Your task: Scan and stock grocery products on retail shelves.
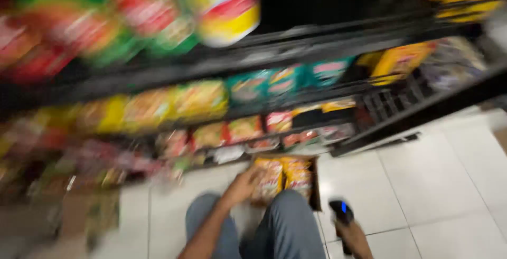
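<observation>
Left hand (242, 186) grips a yellow snack packet (268, 181) in the cardboard box (315, 185) on the floor; more packets just right of it. Right hand (353, 235) closed around a black handheld scanner (341, 211). Blurred stocked shelves (296, 53) above.

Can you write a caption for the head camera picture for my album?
Left hand on snack packets in a box, right hand holding a black scanner.
</observation>
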